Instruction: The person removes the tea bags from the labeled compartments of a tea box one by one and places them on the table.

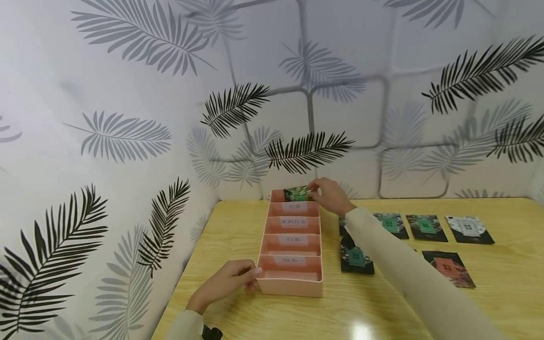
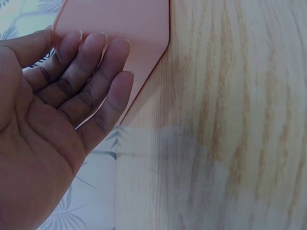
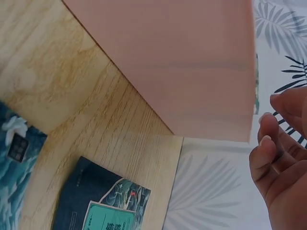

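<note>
A long pink box (image 1: 290, 287) with several compartments in a row stands on the wooden table, white labels with Chinese characters on its dividers. My left hand (image 1: 233, 279) is at its near left corner, thumb on the rim and fingers along the outer side wall; in the left wrist view the fingers (image 2: 91, 72) lie against that wall. A green patterned packet (image 1: 296, 193) sits in the farthest compartment, poking above the rim. My right hand (image 1: 333, 194) is at the packet's right end; in the right wrist view a gap shows between its thumb and fingers (image 3: 268, 129).
Several flat dark packets lie right of the box, including one with a teal label (image 1: 357, 256), one with a red label (image 1: 448, 268) and a white-topped one (image 1: 469, 229). My right sleeve (image 1: 395, 255) passes over some. Leaf-patterned walls (image 1: 348, 174) border the table behind and left.
</note>
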Tool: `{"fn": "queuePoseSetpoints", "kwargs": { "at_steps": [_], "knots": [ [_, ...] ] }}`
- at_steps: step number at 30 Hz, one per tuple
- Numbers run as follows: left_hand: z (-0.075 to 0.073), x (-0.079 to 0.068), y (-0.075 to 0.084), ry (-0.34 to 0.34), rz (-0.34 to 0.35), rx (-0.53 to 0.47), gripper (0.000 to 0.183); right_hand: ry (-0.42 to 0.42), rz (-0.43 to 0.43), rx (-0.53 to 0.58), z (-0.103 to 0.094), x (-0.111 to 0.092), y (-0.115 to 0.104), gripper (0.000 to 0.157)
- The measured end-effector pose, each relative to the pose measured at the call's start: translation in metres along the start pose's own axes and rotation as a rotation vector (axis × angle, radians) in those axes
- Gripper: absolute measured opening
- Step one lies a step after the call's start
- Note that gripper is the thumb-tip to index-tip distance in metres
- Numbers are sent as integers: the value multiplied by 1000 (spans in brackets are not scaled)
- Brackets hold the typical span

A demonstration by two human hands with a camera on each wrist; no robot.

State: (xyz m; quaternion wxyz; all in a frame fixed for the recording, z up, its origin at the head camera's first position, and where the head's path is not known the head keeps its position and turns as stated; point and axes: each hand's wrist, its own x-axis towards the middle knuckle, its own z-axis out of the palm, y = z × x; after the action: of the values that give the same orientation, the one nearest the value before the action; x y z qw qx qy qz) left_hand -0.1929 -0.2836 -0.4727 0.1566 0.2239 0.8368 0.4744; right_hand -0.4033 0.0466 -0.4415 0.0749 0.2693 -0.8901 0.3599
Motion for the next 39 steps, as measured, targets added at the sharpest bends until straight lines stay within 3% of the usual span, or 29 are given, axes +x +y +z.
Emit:
{"fn": "queuePoseSetpoints", "kwargs": {
  "at_steps": [13, 22, 30, 39],
  "knots": [
    [6, 7, 3, -12, 19, -1, 32, -17, 109, -40, -2, 1, 8, 29],
    [1, 7, 3, -12, 16, 0, 33, -63, 143, -115, 2, 11, -3, 34],
    [0, 3, 3, -16, -5, -16, 32, -47, 219, -45, 11, 14, -5, 34],
    [-3, -1, 2, 1, -12, -4, 33, -38, 193, -4, 17, 16, -6, 30]
  ]
}}
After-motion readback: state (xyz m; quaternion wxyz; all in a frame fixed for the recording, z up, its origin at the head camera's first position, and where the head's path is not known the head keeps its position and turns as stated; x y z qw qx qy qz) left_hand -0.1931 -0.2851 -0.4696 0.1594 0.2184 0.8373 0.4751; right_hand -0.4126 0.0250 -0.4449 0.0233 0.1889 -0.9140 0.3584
